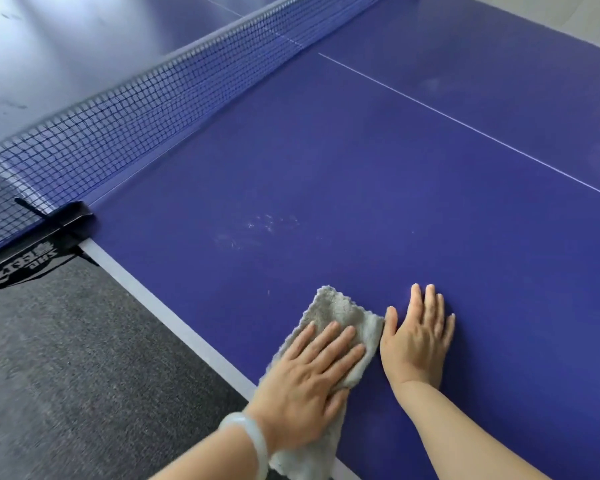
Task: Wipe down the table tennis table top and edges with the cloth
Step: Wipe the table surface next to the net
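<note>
Partly covered, the grey cloth (340, 317) lies on the blue table top (378, 202), with its near end crossing the white side line (174, 313). The left hand (309, 386) hides its middle, and its near end is cut off at the bottom of the view. Its long axis runs away from the person, the far end angled slightly right. The left hand presses flat on it, fingers straight. The right hand (416, 341) rests flat on bare surface just beside the cloth, fingers extended; thumb contact with the cloth cannot be determined. Faint smears (257, 226) farther in are hard to make out.
</note>
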Demonstrator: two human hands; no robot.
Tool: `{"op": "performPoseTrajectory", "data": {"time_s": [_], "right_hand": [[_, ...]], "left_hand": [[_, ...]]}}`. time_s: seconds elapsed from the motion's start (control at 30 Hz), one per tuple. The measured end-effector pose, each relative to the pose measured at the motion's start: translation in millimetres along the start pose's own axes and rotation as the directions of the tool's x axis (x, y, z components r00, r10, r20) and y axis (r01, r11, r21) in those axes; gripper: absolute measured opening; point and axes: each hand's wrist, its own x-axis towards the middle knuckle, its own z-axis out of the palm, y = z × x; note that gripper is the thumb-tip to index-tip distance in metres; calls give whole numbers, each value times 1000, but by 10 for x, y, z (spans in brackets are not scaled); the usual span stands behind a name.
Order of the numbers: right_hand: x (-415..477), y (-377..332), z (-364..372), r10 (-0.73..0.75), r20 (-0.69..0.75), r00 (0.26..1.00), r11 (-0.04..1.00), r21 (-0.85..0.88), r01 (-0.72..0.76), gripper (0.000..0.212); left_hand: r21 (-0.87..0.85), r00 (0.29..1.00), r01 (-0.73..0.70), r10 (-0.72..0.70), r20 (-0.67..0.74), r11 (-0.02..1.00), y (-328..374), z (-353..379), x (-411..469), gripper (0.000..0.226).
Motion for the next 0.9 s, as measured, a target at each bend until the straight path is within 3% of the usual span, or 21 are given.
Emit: {"op": "performPoseTrajectory", "data": {"time_s": [0.07, 0.13, 0.23, 0.3, 0.37, 0.47, 0.6, 0.63, 0.77, 0.9], "right_hand": [[-5, -2, 3, 5, -22, 1000, 1000, 16, -5, 60], [-8, -6, 4, 6, -27, 1000, 1000, 12, -6, 60], [-8, -21, 12, 4, -25, 1000, 1000, -1, -4, 61], [-1, -10, 20, 6, -25, 1000, 1000, -4, -7, 61], [-7, -16, 13, 1, -25, 1000, 1000, 4, -1, 61], [2, -34, 21, 10, -23, 1000, 1000, 11, -10, 61], [5, -20, 20, -7, -18, 1000, 1000, 3, 7, 62], [-4, -20, 17, -7, -22, 1000, 1000, 0, 7, 61], [-24, -56, -5, -5, -32, 999, 1000, -30, 4, 62], [-19, -61, -26, -8, -23, 1000, 999, -50, 7, 68]], "left_hand": [[51, 1000, 13, -13, 6, 999, -389, -121, -2, 62], [77, 981, 195, -195, -12, 978, -772, -263, 73, 61], [71, 851, 525, -521, -66, 848, -1063, -367, 303, 60], [32, 769, 638, -634, -77, 770, -910, -322, 506, 63], [2, 799, 597, -595, -93, 802, -529, -210, 624, 65], [-27, 961, 268, -269, -63, 963, 52, -4, 575, 62], [40, 1000, 6, -7, 23, 999, -314, -83, 512, 59], [68, 1000, 16, -17, 25, 998, -547, -157, 541, 60], [101, 955, 296, -295, -25, 950, -1272, -445, 714, 60], [92, 960, 280, -280, -18, 955, -1276, -386, 762, 60]]}}
